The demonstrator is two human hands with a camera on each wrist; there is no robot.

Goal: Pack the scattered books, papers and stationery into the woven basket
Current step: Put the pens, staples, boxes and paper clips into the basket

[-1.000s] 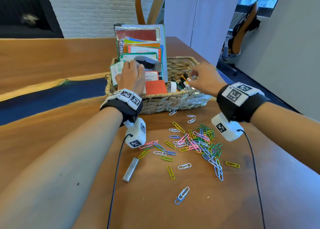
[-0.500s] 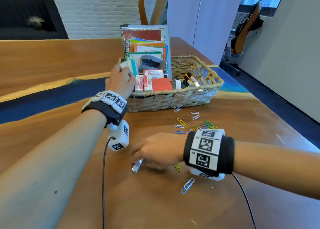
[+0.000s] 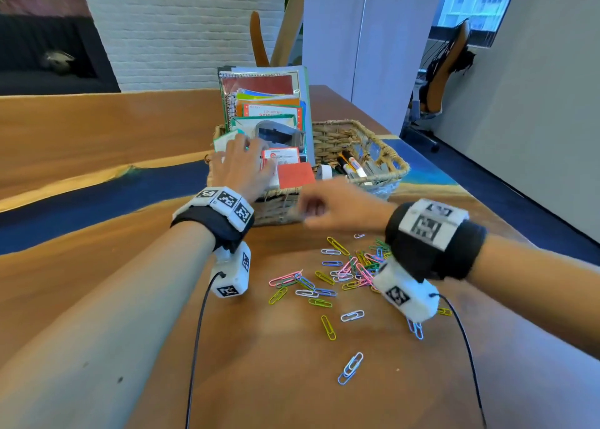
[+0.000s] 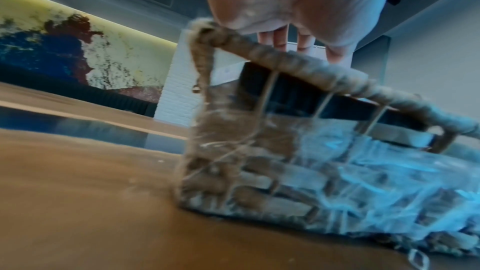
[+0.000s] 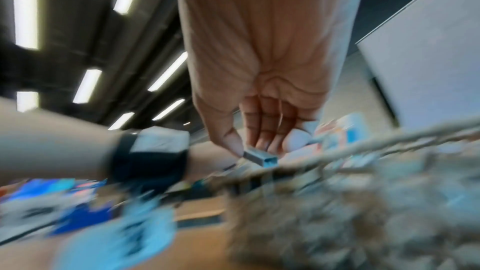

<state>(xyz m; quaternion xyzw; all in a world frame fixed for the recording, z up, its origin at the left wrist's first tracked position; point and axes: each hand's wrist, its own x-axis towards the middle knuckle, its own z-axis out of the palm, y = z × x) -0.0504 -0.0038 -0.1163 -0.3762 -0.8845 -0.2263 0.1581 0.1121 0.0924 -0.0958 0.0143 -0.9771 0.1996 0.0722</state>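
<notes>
From the head camera, a woven basket sits on a wooden table and is already well filled: a spiral notebook and coloured paper pads stand upright along its back left, a grey stapler and small red and white boxes lie in front of them, and markers rest in the right half. The left hand reaches over the near rim with fingers spread flat on the small boxes, pressing rather than gripping. The right hand hovers just in front of the near wall, blurred, fingers curled inward. A large scatter of coloured paper clips is left on the table near the right wrist, so the job looks mostly done, with the clips the main thing left. From the left wrist camera, the basket corner fills the view, with straight fingertips extending over its rim; what they touch is hidden. From the right wrist camera, heavily blurred, the right hand pinches a small silver metal bar, possibly a strip of staples, between thumb and fingertips just above the basket rim. It appears about to go in.
</notes>
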